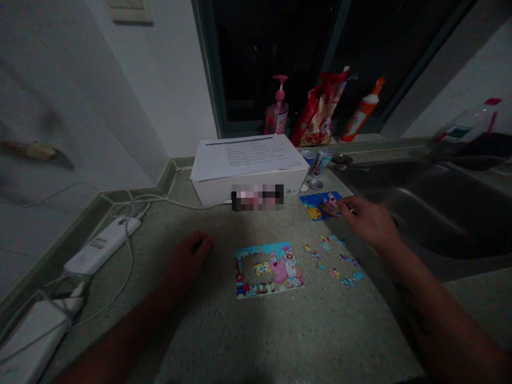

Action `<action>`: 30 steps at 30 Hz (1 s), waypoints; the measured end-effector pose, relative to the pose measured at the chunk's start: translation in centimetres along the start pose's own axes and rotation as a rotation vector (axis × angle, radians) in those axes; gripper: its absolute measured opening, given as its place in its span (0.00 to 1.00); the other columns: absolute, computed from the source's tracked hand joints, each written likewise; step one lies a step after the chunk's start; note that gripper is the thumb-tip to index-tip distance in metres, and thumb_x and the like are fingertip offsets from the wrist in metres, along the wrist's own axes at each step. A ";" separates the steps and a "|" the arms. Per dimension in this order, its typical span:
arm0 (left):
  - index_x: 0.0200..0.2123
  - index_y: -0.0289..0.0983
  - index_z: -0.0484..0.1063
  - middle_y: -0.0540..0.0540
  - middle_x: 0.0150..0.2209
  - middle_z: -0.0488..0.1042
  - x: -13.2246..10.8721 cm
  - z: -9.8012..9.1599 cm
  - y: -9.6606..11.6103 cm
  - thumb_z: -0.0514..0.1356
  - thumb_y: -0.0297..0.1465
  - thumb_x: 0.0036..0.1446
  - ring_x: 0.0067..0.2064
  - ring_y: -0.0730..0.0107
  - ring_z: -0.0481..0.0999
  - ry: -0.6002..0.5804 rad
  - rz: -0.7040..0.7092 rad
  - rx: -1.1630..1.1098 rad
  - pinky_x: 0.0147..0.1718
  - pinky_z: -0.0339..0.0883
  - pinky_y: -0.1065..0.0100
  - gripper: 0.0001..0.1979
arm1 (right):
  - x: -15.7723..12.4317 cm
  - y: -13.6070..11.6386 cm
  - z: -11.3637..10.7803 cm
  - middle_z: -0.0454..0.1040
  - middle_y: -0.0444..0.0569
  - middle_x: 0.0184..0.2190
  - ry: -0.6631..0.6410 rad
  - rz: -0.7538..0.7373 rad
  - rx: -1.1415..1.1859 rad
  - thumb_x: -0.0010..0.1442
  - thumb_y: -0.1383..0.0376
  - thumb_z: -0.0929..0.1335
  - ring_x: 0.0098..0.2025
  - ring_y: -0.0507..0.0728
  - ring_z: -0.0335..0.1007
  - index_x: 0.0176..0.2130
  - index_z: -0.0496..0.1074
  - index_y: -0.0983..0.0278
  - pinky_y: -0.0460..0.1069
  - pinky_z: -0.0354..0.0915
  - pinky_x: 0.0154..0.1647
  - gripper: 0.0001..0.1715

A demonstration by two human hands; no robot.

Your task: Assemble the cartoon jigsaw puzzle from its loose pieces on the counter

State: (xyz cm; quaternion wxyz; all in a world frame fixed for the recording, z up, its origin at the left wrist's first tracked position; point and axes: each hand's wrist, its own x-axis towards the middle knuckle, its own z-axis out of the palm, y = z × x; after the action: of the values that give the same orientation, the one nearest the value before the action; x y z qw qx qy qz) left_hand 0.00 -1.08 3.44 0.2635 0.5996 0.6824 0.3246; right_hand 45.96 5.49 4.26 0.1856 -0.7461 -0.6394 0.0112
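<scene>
A partly assembled jigsaw puzzle (pixel 283 266) with cartoon figures lies on the counter, with a gap in its left and middle part. Loose puzzle pieces (pixel 346 274) are scattered to its right. My left hand (pixel 192 256) rests on the counter left of the puzzle, fingers curled and nothing visible in them. Over by the sink, my right hand (pixel 370 220) has its fingers pinched at the right edge of a blue picture card (pixel 314 207). A small yellowish bit shows at those fingers; whether it is a puzzle piece is too unclear to tell.
Behind the puzzle stands a white box (pixel 250 160) with a printed sheet on top. A can (pixel 321 161) is beside it. The sink (pixel 440 213) lies right. White power strips (pixel 103 245) and cables run along the left. Bottles and a red bag (pixel 320 112) line the windowsill.
</scene>
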 end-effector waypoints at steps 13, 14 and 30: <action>0.25 0.42 0.75 0.47 0.29 0.81 4.8 0.5 3.1 0.57 0.49 0.57 0.36 0.58 0.80 0.017 0.143 -0.077 0.41 0.71 0.61 0.19 | 2.3 2.3 0.2 0.88 0.59 0.44 0.036 -0.048 0.006 0.72 0.54 0.64 0.40 0.67 0.84 0.52 0.85 0.63 0.54 0.68 0.36 0.25; 0.25 0.42 0.75 0.47 0.28 0.81 5.2 0.9 3.0 0.57 0.49 0.56 0.36 0.58 0.80 0.022 0.145 -0.077 0.41 0.71 0.61 0.19 | 2.1 2.6 0.5 0.88 0.59 0.44 0.035 -0.027 0.010 0.72 0.54 0.64 0.40 0.66 0.84 0.52 0.85 0.63 0.54 0.67 0.36 0.25; 0.28 0.41 0.76 0.47 0.30 0.81 5.1 2.0 0.9 0.58 0.50 0.60 0.36 0.58 0.79 -0.056 0.120 -0.043 0.40 0.72 0.61 0.20 | 1.4 4.1 1.2 0.88 0.62 0.45 0.041 0.067 0.031 0.73 0.54 0.64 0.40 0.69 0.83 0.54 0.84 0.64 0.56 0.68 0.37 0.26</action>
State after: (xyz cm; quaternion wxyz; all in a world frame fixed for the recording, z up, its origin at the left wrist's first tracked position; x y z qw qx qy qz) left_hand 1.36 4.28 2.99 0.2756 0.6424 0.6304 0.3375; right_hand 49.78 6.67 2.30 0.2096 -0.7642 -0.6099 0.0120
